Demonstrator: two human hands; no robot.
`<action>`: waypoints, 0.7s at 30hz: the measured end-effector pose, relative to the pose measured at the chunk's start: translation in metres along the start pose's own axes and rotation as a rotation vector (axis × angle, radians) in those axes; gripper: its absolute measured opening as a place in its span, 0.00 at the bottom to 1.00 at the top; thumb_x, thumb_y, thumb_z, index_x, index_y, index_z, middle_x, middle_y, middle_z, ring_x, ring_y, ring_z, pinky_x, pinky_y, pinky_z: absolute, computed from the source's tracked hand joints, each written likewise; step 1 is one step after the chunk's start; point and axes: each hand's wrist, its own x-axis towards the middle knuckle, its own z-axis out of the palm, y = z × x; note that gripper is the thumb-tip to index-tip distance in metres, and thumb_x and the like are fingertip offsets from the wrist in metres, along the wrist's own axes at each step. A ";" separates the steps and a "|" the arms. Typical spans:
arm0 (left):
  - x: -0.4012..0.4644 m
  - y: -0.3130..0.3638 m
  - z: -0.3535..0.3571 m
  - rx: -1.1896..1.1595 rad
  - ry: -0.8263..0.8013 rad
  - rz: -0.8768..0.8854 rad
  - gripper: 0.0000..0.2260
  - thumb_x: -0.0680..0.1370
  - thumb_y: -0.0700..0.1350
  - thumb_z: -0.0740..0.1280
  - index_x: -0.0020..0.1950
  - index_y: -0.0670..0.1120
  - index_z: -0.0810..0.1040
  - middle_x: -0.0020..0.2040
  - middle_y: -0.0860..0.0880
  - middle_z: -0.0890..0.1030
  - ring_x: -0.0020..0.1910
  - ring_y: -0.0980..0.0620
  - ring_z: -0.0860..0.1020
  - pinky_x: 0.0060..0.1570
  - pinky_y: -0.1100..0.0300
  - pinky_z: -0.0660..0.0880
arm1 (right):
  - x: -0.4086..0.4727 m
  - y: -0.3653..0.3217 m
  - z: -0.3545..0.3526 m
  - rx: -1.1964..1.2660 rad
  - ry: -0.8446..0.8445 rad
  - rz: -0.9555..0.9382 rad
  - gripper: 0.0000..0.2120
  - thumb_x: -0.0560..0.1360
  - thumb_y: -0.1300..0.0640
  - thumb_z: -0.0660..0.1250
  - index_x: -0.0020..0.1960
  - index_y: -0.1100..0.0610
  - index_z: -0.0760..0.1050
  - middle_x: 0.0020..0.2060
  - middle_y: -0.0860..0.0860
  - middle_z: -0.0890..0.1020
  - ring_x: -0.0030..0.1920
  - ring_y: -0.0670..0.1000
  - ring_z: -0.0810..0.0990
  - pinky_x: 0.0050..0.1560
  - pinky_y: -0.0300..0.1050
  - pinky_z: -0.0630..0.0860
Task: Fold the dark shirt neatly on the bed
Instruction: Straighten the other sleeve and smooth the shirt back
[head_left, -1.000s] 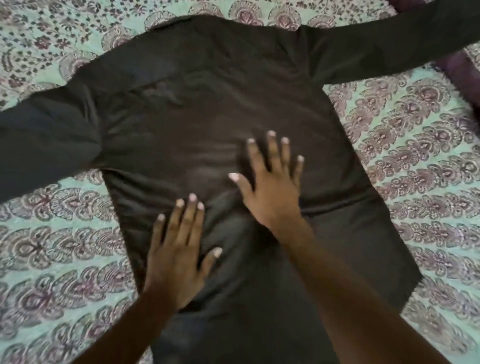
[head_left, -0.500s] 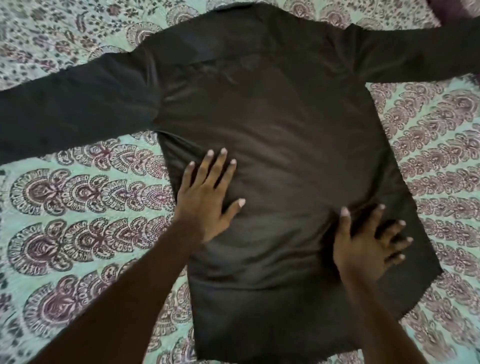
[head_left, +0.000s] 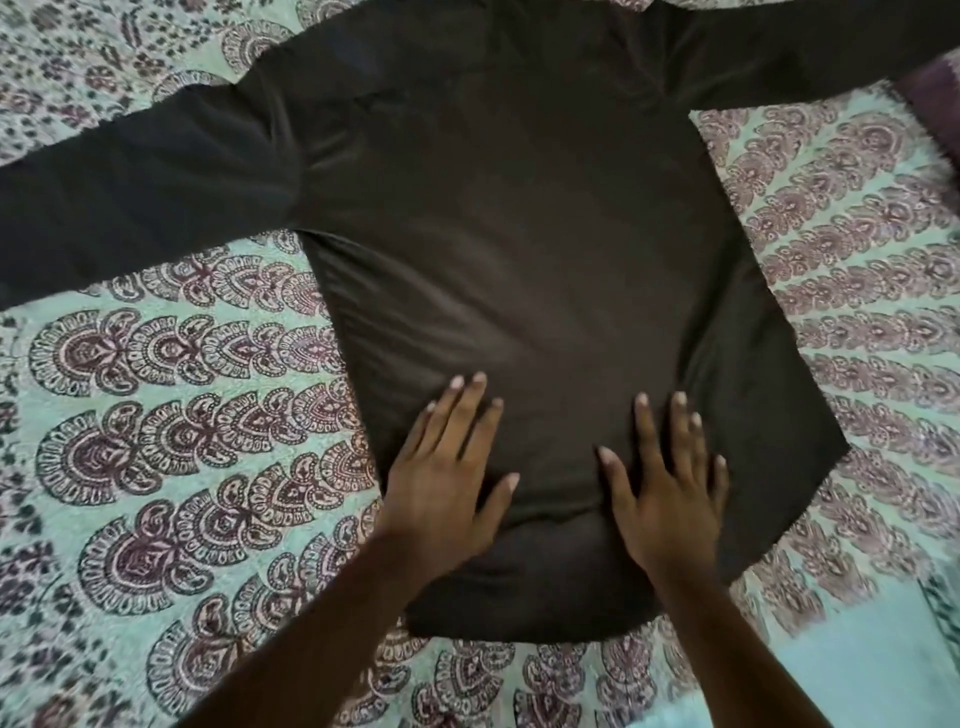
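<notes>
Flat, both hands — left hand (head_left: 441, 499), right hand (head_left: 665, 499) — press smooth dark shirt (head_left: 519, 234).

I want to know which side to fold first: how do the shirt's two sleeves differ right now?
The left sleeve shows almost whole, running to the picture's left edge; the right sleeve is cut off by the top right corner. The left sleeve slopes down toward its cuff end, while the right sleeve slopes up. Both lie spread out flat from the dark shirt on the patterned bedspread, unfolded and untouched by either hand.
</notes>
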 end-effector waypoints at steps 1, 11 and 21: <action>0.011 0.005 0.000 0.018 -0.017 0.019 0.35 0.81 0.63 0.59 0.84 0.47 0.59 0.86 0.46 0.52 0.85 0.46 0.50 0.82 0.44 0.54 | -0.009 0.011 -0.001 -0.007 -0.027 0.039 0.36 0.79 0.27 0.47 0.84 0.38 0.47 0.85 0.50 0.50 0.84 0.55 0.52 0.78 0.69 0.56; -0.090 0.051 0.061 0.173 -0.202 0.387 0.38 0.80 0.65 0.58 0.85 0.47 0.55 0.86 0.48 0.48 0.85 0.40 0.48 0.80 0.34 0.51 | 0.059 -0.017 -0.011 0.023 -0.023 -0.324 0.32 0.82 0.30 0.52 0.83 0.35 0.49 0.85 0.49 0.43 0.84 0.59 0.43 0.80 0.67 0.50; 0.015 0.091 0.040 0.196 -0.145 0.337 0.39 0.79 0.65 0.59 0.85 0.49 0.53 0.86 0.46 0.46 0.85 0.43 0.46 0.80 0.38 0.49 | -0.004 0.100 -0.005 0.140 0.064 0.388 0.38 0.82 0.30 0.45 0.85 0.50 0.49 0.84 0.59 0.51 0.84 0.62 0.49 0.79 0.71 0.51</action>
